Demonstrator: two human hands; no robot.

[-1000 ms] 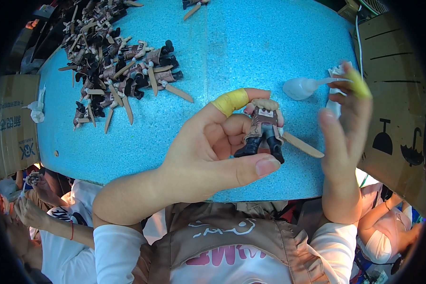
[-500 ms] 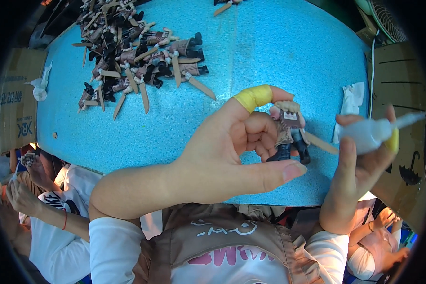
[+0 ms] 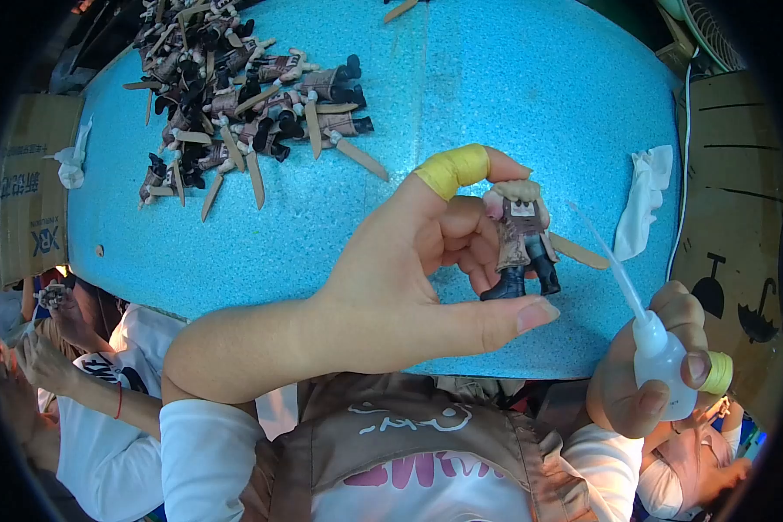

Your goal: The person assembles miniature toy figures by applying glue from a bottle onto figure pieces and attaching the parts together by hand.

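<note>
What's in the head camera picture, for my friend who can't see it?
A left hand holds a small figure over a blue table while the right hand grips a white bottle. More figures lie heaped at upper left.

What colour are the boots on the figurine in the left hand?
Black; the boots on the figurine show best in the head view.

Left hand (image 3: 391,274) holds small figurine (image 3: 521,228) upright, thumb below, yellow-wrapped index finger (image 3: 458,170) above. Right hand (image 3: 619,383) grips translucent squeeze bottle (image 3: 666,370), thin nozzle (image 3: 619,271) angled up-left, apart from figurine. Similar figurines (image 3: 274,104) heaped on blue tabletop (image 3: 505,87).
</note>
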